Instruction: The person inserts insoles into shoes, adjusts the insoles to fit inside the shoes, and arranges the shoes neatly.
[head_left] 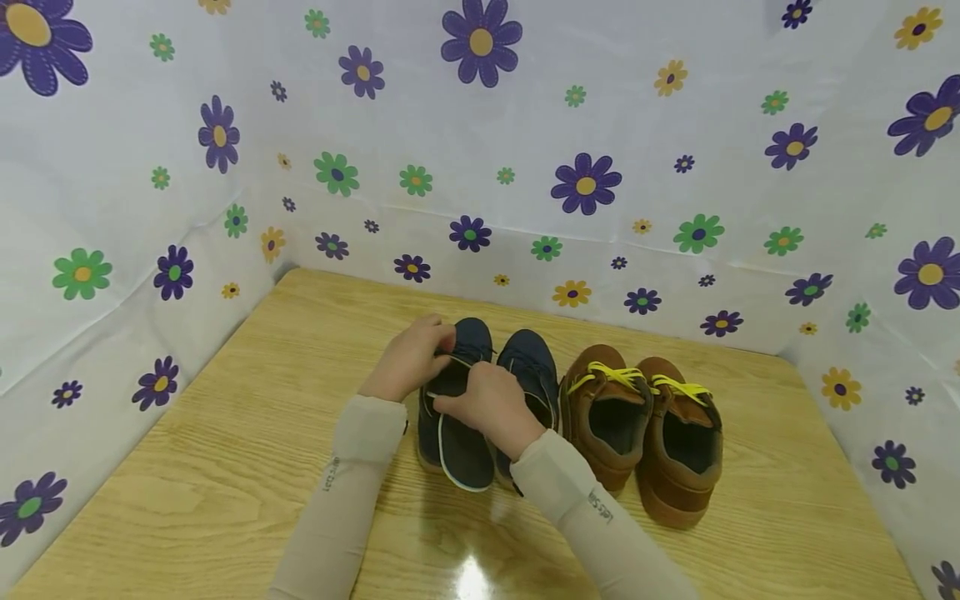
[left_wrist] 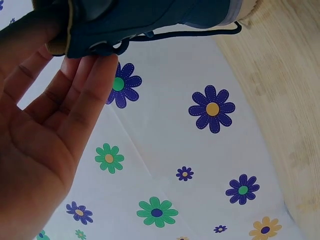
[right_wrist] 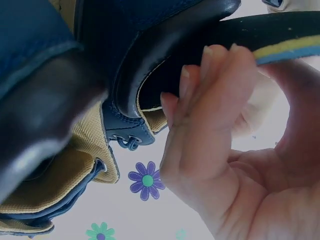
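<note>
A pair of navy lace-up shoes stands mid-table, toes pointing away. At the left navy shoe (head_left: 473,335), my left hand (head_left: 408,360) pinches the tongue edge by the opening; the left wrist view shows its fingers (left_wrist: 95,95) under that edge and a lace trailing. My right hand (head_left: 501,406) grips a dark insole (head_left: 467,454) between thumb and fingers. The insole slants out over the heel, its front part hidden inside the shoe. In the right wrist view, the insole (right_wrist: 287,37) shows yellow and blue edge layers. The right navy shoe (head_left: 528,350) sits beside it, partly behind my right hand.
Two brown shoes with yellow laces, a left one (head_left: 600,408) and a right one (head_left: 681,442), stand right of the navy pair. Beneath everything is a wood-grain table (head_left: 247,467). A flower-patterned white cloth (head_left: 450,125) hangs behind and at both sides.
</note>
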